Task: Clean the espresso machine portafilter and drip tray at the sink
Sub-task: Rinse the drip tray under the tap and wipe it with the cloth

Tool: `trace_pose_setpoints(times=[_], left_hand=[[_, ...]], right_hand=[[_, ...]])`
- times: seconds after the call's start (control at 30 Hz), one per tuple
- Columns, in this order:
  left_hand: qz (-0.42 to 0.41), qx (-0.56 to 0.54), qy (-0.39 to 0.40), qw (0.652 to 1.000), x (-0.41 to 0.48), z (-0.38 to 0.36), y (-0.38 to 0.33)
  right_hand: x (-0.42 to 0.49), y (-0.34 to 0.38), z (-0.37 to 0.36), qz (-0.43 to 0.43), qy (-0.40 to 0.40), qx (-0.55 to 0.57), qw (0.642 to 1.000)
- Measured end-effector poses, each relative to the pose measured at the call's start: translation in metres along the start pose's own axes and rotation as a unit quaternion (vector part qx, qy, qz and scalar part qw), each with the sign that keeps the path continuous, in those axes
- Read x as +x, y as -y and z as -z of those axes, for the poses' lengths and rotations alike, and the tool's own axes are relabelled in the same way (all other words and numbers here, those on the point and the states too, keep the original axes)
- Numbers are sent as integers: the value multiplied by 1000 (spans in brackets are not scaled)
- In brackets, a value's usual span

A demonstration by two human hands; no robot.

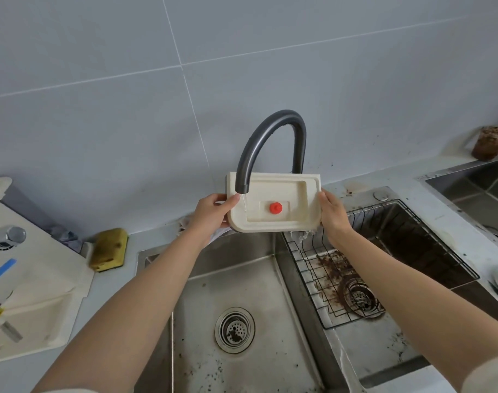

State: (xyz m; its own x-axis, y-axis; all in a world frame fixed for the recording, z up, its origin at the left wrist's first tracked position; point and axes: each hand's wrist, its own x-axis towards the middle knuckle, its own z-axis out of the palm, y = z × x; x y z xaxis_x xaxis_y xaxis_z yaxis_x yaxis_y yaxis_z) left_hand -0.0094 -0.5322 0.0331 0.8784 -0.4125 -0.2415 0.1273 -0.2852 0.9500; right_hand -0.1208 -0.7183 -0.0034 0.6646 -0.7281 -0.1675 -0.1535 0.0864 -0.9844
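A cream plastic drip tray (pixel 281 219) with a red float knob (pixel 275 208) is held tilted towards me above the sink. My left hand (pixel 212 212) grips its left edge and my right hand (pixel 333 212) grips its right edge. The dark grey tap spout (pixel 270 143) arches over the tray, and a thin stream of water falls from it onto the tray's left part. Water drips off the tray's lower right corner. The portafilter is not in sight.
Below lie the left steel sink basin (pixel 242 293) with its drain and the right basin holding a black wire rack (pixel 384 265) dirty with coffee grounds. A yellow sponge (pixel 109 249) lies on the counter at left, beside a cream appliance (pixel 29 279). A dirty plastic cup (pixel 490 143) stands at far right.
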Motion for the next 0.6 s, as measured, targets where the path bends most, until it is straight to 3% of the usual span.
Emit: trace_pose_setpoints(times=[0.2,0.6], left_hand=[[13,-21,-5,1000,-1,9,5],[-49,11,-60,997,-4,54,6]], right_hand=[[2,-3,-6,-6,21,-26,999],[-1,6,-39,19,93,-7,995]])
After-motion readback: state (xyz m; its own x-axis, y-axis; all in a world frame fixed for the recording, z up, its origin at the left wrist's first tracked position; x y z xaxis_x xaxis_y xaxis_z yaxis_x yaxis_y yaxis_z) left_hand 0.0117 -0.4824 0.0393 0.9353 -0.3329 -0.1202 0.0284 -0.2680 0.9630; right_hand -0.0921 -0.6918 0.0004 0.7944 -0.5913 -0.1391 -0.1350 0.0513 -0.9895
